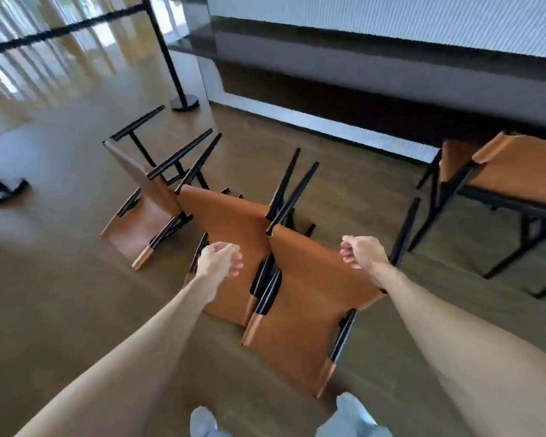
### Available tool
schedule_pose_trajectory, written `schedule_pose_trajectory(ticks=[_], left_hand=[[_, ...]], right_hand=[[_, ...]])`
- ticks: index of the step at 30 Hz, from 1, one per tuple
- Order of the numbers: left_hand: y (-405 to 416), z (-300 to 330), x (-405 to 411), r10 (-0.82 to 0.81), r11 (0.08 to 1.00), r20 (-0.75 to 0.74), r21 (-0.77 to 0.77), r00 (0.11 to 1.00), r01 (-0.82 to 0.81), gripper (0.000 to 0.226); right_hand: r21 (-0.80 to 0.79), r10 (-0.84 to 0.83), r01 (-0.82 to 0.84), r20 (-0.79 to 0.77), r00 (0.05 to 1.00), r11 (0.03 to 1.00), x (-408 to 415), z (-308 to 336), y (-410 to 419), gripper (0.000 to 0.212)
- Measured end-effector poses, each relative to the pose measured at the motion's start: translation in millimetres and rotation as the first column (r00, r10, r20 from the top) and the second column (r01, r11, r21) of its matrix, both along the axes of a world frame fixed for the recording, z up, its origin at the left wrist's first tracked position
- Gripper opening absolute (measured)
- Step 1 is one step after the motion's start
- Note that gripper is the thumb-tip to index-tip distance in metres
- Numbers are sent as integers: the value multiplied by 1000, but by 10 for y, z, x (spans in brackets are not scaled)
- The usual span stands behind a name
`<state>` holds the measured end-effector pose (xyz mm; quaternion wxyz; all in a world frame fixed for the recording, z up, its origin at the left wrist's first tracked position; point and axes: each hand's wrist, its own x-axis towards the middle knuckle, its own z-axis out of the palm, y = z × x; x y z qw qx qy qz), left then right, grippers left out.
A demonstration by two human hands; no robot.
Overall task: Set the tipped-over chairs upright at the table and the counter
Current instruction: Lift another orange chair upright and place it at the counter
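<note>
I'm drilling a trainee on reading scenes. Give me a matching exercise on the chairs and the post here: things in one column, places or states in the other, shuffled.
Things:
1. nearest chair
2. far-left chair
3. right chair
4. post

States:
A. upright at the counter
B. stands on a round base
C. tipped over, below both hands
D. tipped over, farthest left

Pairs: 1-C, 2-D, 3-A, 4-B

No text, label, brand, number or sign can be read anywhere in this view.
</note>
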<state>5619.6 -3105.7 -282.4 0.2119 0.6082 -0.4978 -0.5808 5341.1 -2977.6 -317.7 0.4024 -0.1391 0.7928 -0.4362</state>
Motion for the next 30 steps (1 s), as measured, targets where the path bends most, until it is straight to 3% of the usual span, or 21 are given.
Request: schedule_pose_trajectory(ticks=[2,5,8,13,21,27,30], left_hand=[[-271,-116,64,-103,994,-5,29,995,103,18],[-479,-283,227,-231,969,12,95,973,229,18],[-567,-465,424,-303,942,33,161,953,294,20],[-496,-1026,643,-301,913,29,297,953,279,21],[-152,-2575,819,-290,850,-22,453,957,268,20],[-3,-4376,842,-72,792,-88,600,994,110,30],[95,-5366,786,53,739,-97,673,994,27,32]], right_hand=[[-33,-168,170,39,985,985,154,-30,40,23],[-77,-438,462,213,874,884,675,-116,242,25],[-41,-542,594,363,758,803,1218,-313,401,24],[66,-608,658,462,646,750,1793,-763,497,24],[159,-620,645,514,592,747,2077,-2270,479,36],[217,-650,670,568,504,710,2286,-4102,413,43],[273,-701,724,598,388,634,2443,-5161,453,52]])
